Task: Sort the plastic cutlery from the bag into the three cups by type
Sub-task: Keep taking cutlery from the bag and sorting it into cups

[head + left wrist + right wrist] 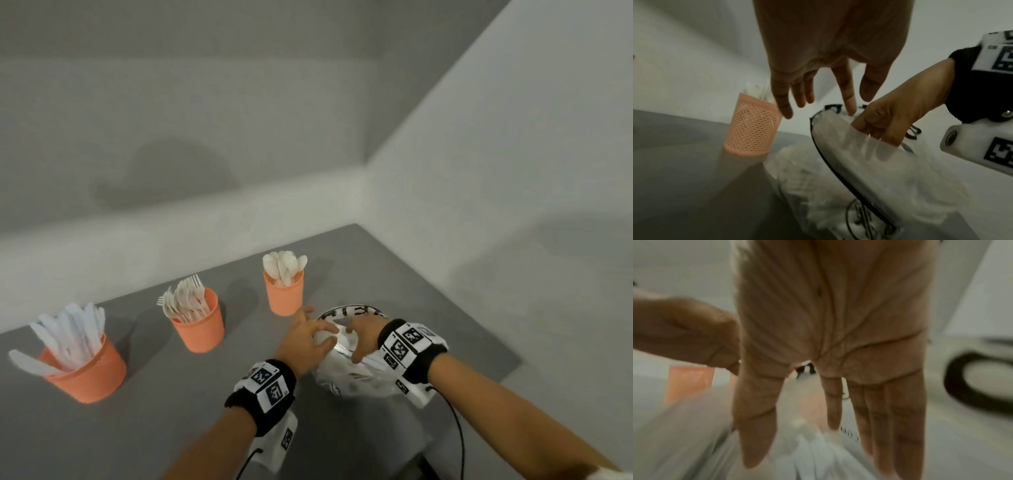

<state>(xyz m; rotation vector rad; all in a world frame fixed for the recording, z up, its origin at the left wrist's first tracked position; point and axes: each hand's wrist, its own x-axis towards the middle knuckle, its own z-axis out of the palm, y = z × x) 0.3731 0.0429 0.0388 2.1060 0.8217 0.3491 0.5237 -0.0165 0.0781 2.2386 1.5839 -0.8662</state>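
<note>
Three orange cups stand on the grey table (164,421): a knife cup (89,373) at the left, a fork cup (202,329) in the middle and a spoon cup (284,294) at the right. A clear plastic bag (359,380) with black print lies just right of the spoon cup. My left hand (318,334) hovers at the bag's mouth, fingers spread, index tip touching the rim (851,112). My right hand (352,342) reaches into the bag (859,162) with straight fingers (898,426) over white cutlery (809,439), which is blurred.
The table sits in a corner, with white walls (479,205) close behind and to the right. One knife (30,363) leans far out over the knife cup's left rim. Grey tabletop lies in front of the cups. A black cable (459,428) trails from my right wrist.
</note>
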